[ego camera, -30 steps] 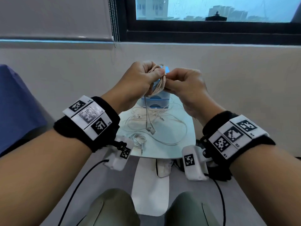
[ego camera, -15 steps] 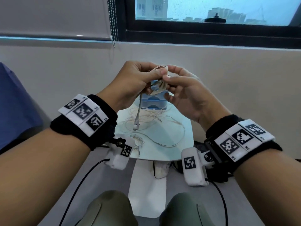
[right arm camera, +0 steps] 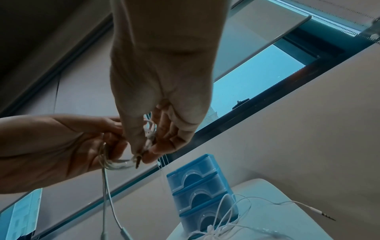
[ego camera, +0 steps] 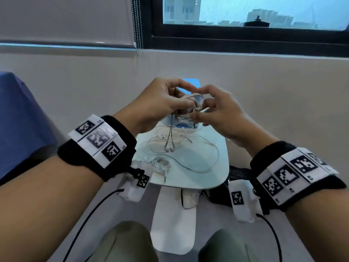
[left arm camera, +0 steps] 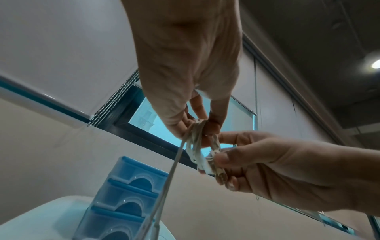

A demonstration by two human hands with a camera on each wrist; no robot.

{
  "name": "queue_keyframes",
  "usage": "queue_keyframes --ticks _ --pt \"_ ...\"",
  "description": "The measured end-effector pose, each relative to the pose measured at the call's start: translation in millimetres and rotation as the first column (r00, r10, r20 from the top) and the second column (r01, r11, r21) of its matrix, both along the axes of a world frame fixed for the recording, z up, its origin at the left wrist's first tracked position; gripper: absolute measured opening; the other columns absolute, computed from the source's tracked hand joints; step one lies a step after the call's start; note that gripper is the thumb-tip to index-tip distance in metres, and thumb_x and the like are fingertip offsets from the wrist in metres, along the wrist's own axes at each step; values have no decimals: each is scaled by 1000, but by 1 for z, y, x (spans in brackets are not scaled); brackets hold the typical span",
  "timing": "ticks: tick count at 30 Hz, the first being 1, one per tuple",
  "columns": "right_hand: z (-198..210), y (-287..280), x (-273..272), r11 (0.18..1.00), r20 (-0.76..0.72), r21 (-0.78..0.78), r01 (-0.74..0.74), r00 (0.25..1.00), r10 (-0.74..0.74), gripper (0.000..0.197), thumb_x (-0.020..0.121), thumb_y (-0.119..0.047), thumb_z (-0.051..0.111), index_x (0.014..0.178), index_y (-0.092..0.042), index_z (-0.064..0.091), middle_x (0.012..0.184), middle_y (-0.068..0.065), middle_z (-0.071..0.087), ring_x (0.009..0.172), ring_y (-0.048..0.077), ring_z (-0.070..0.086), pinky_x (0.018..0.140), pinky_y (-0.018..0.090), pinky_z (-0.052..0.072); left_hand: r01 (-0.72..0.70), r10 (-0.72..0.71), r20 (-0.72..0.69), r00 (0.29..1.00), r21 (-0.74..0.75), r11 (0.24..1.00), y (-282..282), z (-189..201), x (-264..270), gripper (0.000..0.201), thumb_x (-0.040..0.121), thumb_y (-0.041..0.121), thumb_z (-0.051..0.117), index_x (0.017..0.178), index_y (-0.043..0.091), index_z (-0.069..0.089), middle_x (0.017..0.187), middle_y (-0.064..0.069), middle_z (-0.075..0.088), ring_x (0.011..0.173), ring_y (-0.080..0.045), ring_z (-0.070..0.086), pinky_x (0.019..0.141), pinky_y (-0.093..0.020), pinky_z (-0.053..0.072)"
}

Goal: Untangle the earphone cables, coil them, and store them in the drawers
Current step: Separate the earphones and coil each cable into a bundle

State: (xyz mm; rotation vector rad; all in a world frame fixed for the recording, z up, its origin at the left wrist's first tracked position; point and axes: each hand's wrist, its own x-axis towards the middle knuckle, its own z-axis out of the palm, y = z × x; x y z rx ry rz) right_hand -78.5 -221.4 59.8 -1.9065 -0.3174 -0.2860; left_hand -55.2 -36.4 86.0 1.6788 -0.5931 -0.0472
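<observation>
Both hands are raised above the small white table [ego camera: 222,156], holding one white earphone cable coil [ego camera: 192,103] between them. My left hand [ego camera: 170,103] grips the looped bundle [left arm camera: 197,138]. My right hand [ego camera: 209,110] pinches the cable end with its plug [right arm camera: 138,160] against the coil. Two earbuds [ego camera: 169,148] dangle below the hands on their cords. A loose earphone cable [ego camera: 188,144] sprawls over the tabletop, and a small coiled one [ego camera: 161,165] lies near its front left. The blue drawer unit [right arm camera: 199,191] stands at the table's far end with its three drawers closed.
A wall and dark-framed window [ego camera: 245,21] rise right behind the table, with a bead chain [ego camera: 138,25] hanging from the blind. Something covered in blue cloth [ego camera: 17,118] stands at the left. My knees [ego camera: 124,242] are below the table's front edge.
The hands have lowered slightly and the right hand has shifted its hold on the coil. The dangling length has changed, and both earbuds now hang side by side.
</observation>
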Motion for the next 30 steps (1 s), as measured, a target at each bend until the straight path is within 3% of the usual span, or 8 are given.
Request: queue_keyframes --ticks 3,6,10,14,17,23,26,30 --pt "-5 -7 3 991 -15 -135 21 1000 -23 38 80 3 81 113 -8 66 78 16 72 67 22 67 66 33 54 -42 38 44 998 85 996 -8 -5 4 21 90 -3 73 110 3 73 82 -14 61 73 -22 64 78 -38 61" --pt "-10 -16 3 981 -49 -192 5 999 -14 31 80 2 81 107 -4 66 73 16 71 67 26 67 74 50 56 -105 91 101 991 137 985 -15 -6 10 13 89 1 76 102 2 72 72 -10 66 63 -21 65 72 -38 61" --pt "-15 -29 3 976 -79 -216 -37 997 20 27 81 8 77 103 9 61 89 32 70 74 36 67 86 59 55 -211 154 285 946 183 960 -28 -16 12 8 86 11 83 88 9 75 74 -9 75 62 -23 72 67 -39 63" --pt "-19 -34 7 953 -150 -299 -53 989 8 24 80 4 80 96 5 64 88 24 73 73 25 67 73 44 54 -196 155 237 959 163 967 -35 -33 22 6 85 9 82 87 7 76 73 -13 75 62 -23 70 66 -38 59" --pt "-15 -32 14 914 -182 -403 -51 983 -26 24 79 -15 86 97 -4 73 80 8 69 69 12 58 65 26 47 -77 53 136 989 182 980 -37 -36 23 5 86 4 80 90 2 77 78 -20 75 64 -23 67 66 -35 57" --pt "1 -26 25 902 -150 -431 4 986 -76 25 77 -22 83 98 -13 74 98 13 75 81 20 65 67 32 51 27 -48 86 995 225 974 -35 -26 27 16 86 3 80 99 -2 73 80 -20 72 68 -19 69 67 -27 58" --pt "11 -24 26 890 -161 -454 -47 987 -29 23 79 -14 83 100 -15 75 94 13 77 80 23 70 63 29 53 59 -72 63 995 196 979 -33 -21 30 23 84 4 81 102 3 66 77 -11 71 70 -23 70 72 -32 61" --pt "26 -30 27 902 -166 -431 -36 985 -40 24 82 -4 82 104 -8 72 85 13 75 74 24 71 66 30 59 68 -77 50 996 162 984 -27 -20 31 37 82 7 83 112 -1 62 88 -13 70 77 -19 70 73 -25 57"
